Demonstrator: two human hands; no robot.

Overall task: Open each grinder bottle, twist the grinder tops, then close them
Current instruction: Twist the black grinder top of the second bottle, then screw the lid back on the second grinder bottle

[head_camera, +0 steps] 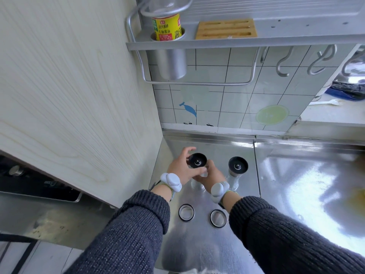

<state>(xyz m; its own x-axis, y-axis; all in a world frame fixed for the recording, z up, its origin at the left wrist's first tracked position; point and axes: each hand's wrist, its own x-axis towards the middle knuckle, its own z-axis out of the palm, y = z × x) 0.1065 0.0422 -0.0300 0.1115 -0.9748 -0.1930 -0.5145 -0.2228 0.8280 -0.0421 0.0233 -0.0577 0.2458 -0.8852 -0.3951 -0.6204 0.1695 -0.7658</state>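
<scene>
Two glass grinder bottles with black grinder tops stand on the steel counter (276,194). The left grinder (197,160) is between my hands: my left hand (182,167) curls its fingers around the black top, and my right hand (210,176) wraps the glass body just below it. The right grinder (238,166) stands alone and untouched a little to the right. Two clear round caps with dark rims lie flat on the counter nearer to me, the left cap (186,212) and the right cap (217,218).
A pale wood cabinet side (69,95) closes off the left. Above hangs a metal rack (197,44) with a yellow can (166,27), a wooden knife block (226,29) and hooks (282,64). A tiled wall lies behind the counter.
</scene>
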